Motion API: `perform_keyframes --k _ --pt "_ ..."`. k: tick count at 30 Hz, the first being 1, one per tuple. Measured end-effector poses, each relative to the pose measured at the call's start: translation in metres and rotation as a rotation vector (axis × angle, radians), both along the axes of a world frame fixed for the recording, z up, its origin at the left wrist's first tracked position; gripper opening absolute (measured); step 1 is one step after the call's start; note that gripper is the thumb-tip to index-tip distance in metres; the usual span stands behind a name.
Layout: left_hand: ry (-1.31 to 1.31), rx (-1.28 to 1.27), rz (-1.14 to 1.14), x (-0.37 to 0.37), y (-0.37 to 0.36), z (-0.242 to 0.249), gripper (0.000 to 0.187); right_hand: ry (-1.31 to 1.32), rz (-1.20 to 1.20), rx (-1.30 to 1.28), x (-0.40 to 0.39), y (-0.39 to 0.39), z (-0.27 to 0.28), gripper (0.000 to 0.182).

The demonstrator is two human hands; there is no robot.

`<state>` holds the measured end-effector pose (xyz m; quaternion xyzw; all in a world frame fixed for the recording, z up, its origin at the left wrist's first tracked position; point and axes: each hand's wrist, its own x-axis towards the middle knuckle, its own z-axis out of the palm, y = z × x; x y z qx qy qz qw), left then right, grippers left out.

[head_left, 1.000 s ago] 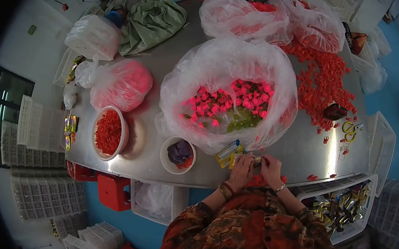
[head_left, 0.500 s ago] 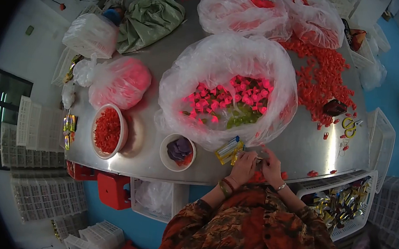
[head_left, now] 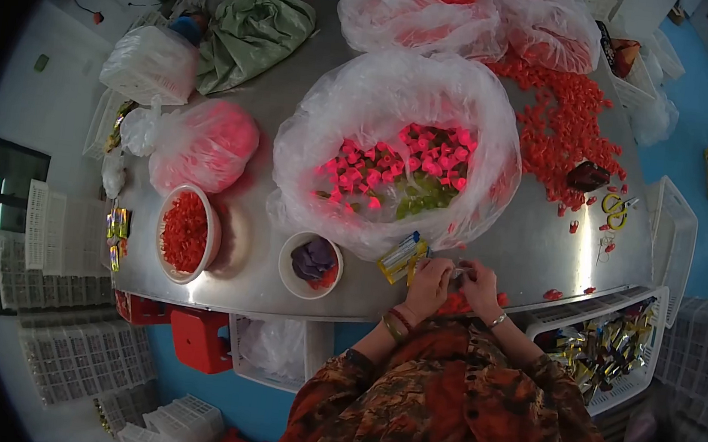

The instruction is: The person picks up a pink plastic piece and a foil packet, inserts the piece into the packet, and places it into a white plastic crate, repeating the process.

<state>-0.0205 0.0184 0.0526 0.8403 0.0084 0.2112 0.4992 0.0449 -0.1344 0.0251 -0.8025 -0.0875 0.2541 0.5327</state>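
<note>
At the table's front edge, my left hand (head_left: 428, 287) and my right hand (head_left: 480, 288) are close together, fingers pinched. Between their fingertips is a small pale, shiny piece (head_left: 457, 272), too small to name. Yellow-and-blue printed wrappers (head_left: 403, 258) lie just left of my left hand. Small red plastic pieces (head_left: 454, 303) show beneath and between my hands. Beyond them stands a large open clear plastic bag (head_left: 404, 75) holding many bright pink and green pieces (head_left: 420, 152). Left of the wrappers is a white bowl (head_left: 285, 279) with a purple cloth-like lump (head_left: 314, 258) and red pieces.
A bowl of red pieces (head_left: 184, 232) and a tied pink-filled bag (head_left: 211, 147) stand left. Loose red pieces (head_left: 567, 127), yellow-handled scissors (head_left: 614, 212) and a dark object (head_left: 587, 176) lie right. A white crate of wrapped items (head_left: 599, 355) adjoins the table's front right edge.
My right index finger, stretched out before, has bent in to meet my left fingertips. The small pale piece now shows between them. The whole view has shifted slightly.
</note>
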Motion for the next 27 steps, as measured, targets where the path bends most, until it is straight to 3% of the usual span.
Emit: perform_keyframes --k 3,6,9,12,18,21,24,26,27 --pt "0.124 -0.139 0.046 -0.004 0.003 -0.003 0.014 -0.191 0.083 -0.071 0.002 0.003 0.018 0.031" --pt "0.1 -0.204 -0.016 -0.004 0.004 -0.006 0.01 -0.196 0.061 0.232 0.001 0.006 0.014 0.028" --pt "0.114 -0.152 -0.041 -0.004 0.006 0.006 0.011 0.155 0.09 0.288 0.003 -0.002 -0.003 0.026" --pt "0.032 0.042 -0.045 -0.001 0.007 0.008 0.012 0.044 0.069 0.181 0.0 -0.004 -0.002 0.026" --pt "0.079 -0.117 -0.09 -0.001 0.009 0.007 0.016 0.235 -0.032 0.313 0.002 0.008 0.039 0.029" --pt "0.093 -0.267 -0.059 -0.003 0.007 0.02 0.016 -0.119 0.23 -0.041 0.018 -0.006 0.04 0.031" --pt "-0.06 -0.08 0.092 0.001 0.021 0.047 0.013 -0.708 0.337 -0.121 0.053 -0.026 0.082 0.031" --pt "-0.061 -0.201 0.168 0.0 0.027 0.044 0.011 -0.344 0.268 -0.09 0.073 -0.047 0.135 0.023" --pt "-0.063 -0.262 0.204 0.0 0.03 0.04 0.01 -0.115 0.221 0.152 0.081 -0.06 0.166 0.02"
